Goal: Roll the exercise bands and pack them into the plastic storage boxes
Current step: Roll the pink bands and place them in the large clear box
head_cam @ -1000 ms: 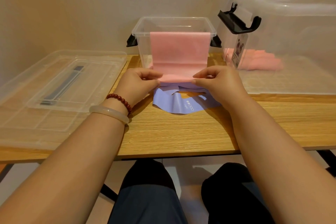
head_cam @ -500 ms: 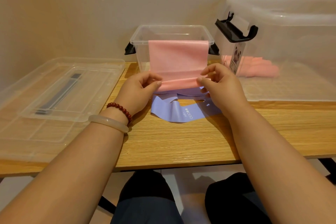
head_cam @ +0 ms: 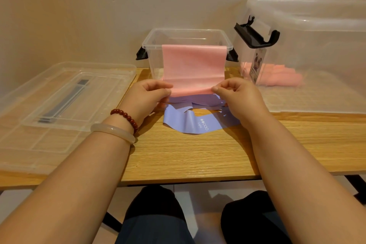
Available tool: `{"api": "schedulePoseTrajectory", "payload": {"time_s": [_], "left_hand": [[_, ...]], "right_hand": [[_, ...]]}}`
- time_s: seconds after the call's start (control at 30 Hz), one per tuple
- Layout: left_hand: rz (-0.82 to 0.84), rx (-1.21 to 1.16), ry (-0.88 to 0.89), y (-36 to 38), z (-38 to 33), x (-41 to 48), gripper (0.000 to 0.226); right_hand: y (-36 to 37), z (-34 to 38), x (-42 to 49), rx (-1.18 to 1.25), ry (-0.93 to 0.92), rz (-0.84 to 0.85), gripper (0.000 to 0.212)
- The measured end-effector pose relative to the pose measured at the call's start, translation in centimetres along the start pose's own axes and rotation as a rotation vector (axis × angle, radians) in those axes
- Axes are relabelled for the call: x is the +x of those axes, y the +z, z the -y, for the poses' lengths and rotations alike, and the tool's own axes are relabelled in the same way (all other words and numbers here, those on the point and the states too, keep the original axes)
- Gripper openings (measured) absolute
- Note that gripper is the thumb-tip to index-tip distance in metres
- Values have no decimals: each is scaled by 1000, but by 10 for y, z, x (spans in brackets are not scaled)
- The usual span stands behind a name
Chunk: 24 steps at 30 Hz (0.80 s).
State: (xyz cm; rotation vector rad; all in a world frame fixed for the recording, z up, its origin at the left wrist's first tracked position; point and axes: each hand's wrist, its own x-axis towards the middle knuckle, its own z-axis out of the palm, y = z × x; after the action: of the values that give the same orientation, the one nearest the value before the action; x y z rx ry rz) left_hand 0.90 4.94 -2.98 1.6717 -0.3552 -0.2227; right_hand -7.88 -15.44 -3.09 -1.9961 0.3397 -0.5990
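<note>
Here, both hands are working the bottom end of a wide, flat pink elastic exercise band [head_cam: 193, 65]. The band is hanging from the near rim of a small clear plastic storage box [head_cam: 156, 61], down its front wall to the light wooden table [head_cam: 188, 154]. The left hand [head_cam: 147, 97] is pinching the band's left edge and the right hand [head_cam: 237, 95] is pinching its right edge, thumbs and curled fingers closing on a thin fold or first turn of roll. That fold's long axis is running left to right, straight between the two hands, each hand equally close to its own end. The loose length is lying ahead of them, up toward the box, so the roll is probably going to travel away from the person. Beneath the hands a lilac flat band [head_cam: 190, 123] printed "Light" is lying crumpled on the table.
</note>
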Motion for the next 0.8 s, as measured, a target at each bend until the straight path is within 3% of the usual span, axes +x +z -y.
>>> {"api": "schedulePoseTrajectory", "payload": {"time_s": [0.07, 0.2, 0.5, 0.8], "left_hand": [[-22, 3, 14, 1, 0, 0, 13], [20, -16, 1, 2, 1, 0, 12], [-57, 224, 77, 3, 3, 1, 7], [-62, 265, 143, 4, 4, 2, 5]], "right_hand": [[1, 0, 1, 27, -3, -6, 7], [2, -1, 2, 47, 13, 9, 14], [3, -2, -1, 37, 20, 91, 9], [4, 1, -1, 31, 50, 32, 13]]}}
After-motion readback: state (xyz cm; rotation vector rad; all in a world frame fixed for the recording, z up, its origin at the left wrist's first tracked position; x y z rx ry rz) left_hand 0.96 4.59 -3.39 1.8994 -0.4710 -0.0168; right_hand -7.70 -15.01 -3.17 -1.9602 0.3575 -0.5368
